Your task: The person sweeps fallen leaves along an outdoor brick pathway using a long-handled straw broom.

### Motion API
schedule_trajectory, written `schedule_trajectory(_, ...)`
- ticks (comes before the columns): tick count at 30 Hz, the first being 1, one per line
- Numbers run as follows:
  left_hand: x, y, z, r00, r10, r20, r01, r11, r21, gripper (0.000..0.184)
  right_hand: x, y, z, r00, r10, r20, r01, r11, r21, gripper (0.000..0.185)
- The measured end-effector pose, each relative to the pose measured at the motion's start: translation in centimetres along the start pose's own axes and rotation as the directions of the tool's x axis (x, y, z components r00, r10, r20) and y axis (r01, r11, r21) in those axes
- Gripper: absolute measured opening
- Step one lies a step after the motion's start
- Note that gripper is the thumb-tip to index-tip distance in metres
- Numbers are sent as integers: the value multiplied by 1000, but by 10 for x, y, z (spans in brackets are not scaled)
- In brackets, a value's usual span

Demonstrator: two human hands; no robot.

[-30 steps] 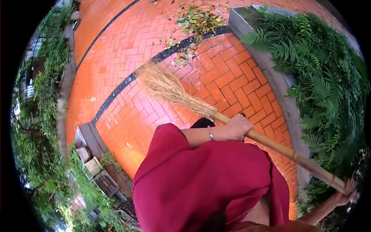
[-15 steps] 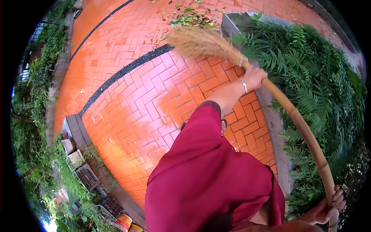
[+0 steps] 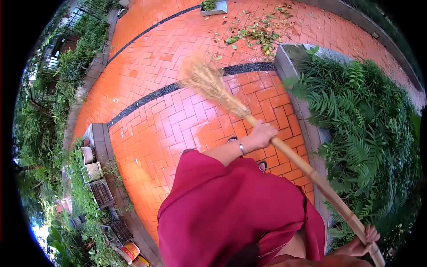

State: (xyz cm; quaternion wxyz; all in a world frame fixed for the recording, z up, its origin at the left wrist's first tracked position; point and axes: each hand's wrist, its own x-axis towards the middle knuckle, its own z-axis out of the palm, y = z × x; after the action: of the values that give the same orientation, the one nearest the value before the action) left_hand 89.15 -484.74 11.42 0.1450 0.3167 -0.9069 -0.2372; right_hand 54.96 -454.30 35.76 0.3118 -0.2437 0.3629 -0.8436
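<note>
A straw broom (image 3: pixel 205 81) with a long bamboo handle runs diagonally from upper left to lower right. Its bristles are blurred and spread over the orange brick paving, beside a dark pebble strip (image 3: pixel 155 94). My left hand (image 3: pixel 262 135), with a silver bracelet at the wrist, is wrapped round the handle just below the bound straw. At the lower right, my right hand (image 3: pixel 365 241) grips the handle near its end. Beyond the bristles, to the upper right, green and brown leaves (image 3: pixel 261 37) lie scattered and heaped on the wet bricks.
A raised planter with ferns (image 3: pixel 356 129) borders the paving on the right, its stone corner (image 3: pixel 284 62) near the leaves. Pots and crates (image 3: pixel 101 192) stand among plants at the left. A small grey planter (image 3: pixel 214 9) is at the top. My sandalled feet show below my left hand.
Over the last half second, the broom head has swung left, away from the planter corner. My left hand has moved down and left with the handle. Both hands have kept their grip.
</note>
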Motion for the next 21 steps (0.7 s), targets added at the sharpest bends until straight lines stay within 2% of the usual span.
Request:
schedule_trajectory(3, -49, -81, -5, 969, -217, 115, 207, 974, 94, 16, 19, 100, 47, 978, 191, 82, -190, 982, -22, 24)
schedule_trajectory(5, -66, -129, -18, 942, -321, 97, 303, 939, 164, 16, 28, 158, 79, 952, 279, 128, -274, 960, -57, 24)
schedule_trajectory(6, -63, -151, -21, 944, -316, 91, 299, 941, 161, 16, 33, 181, 97, 947, 299, 120, -286, 951, -115, 26)
schedule_trajectory(8, -51, -192, -24, 911, -363, 194, 343, 930, 133, 15, 45, 209, 133, 952, 298, 71, -282, 944, -173, 26)
schedule_trajectory(9, -38, -208, -13, 946, -288, 146, 271, 954, 126, 13, 54, 211, 141, 963, 268, 32, -257, 946, -200, 26)
schedule_trajectory(12, 37, -211, -13, 946, -99, 308, 92, 995, 36, 9, 61, 185, 157, 987, 124, -102, -148, 949, -277, 24)
schedule_trajectory(13, 64, -213, -8, 943, -13, 334, 12, 1000, 5, 9, 59, 171, 164, 992, 56, -111, -91, 935, -343, 25)
schedule_trajectory(14, 92, -211, -9, 957, 52, 285, -40, 998, -49, 9, 60, 165, 196, 997, 77, -7, -75, 942, -326, 20)
schedule_trajectory(15, 123, -209, -11, 966, 117, 232, -96, 990, -99, 10, 60, 166, 215, 997, 71, -14, -71, 936, -345, 20)
schedule_trajectory(16, 156, -211, -7, 966, 180, 184, -163, 981, -103, 10, 61, 171, 234, 983, -152, -108, 114, 948, -297, 21)
schedule_trajectory(17, 189, -207, -14, 972, 228, 55, -221, 968, -116, 10, 63, 175, 250, 911, -358, -206, 301, 917, -260, 23)
schedule_trajectory(18, 222, -205, -17, 959, 276, -66, -281, 955, -95, 8, 65, 178, 264, 786, -536, -307, 484, 843, -235, 25)
schedule_trajectory(19, 250, -199, -33, 953, 293, -74, -301, 944, -136, 9, 61, 159, 277, 882, -465, -75, 412, 839, -355, 24)
schedule_trajectory(20, 273, -190, -57, 946, 312, -83, -322, 931, -173, 10, 57, 136, 293, 930, -338, 145, 364, 799, -478, 24)
schedule_trajectory(21, 286, -181, -82, 932, 349, -98, -361, 914, -186, 10, 68, 142, 323, 904, -397, 157, 420, 763, -491, 23)
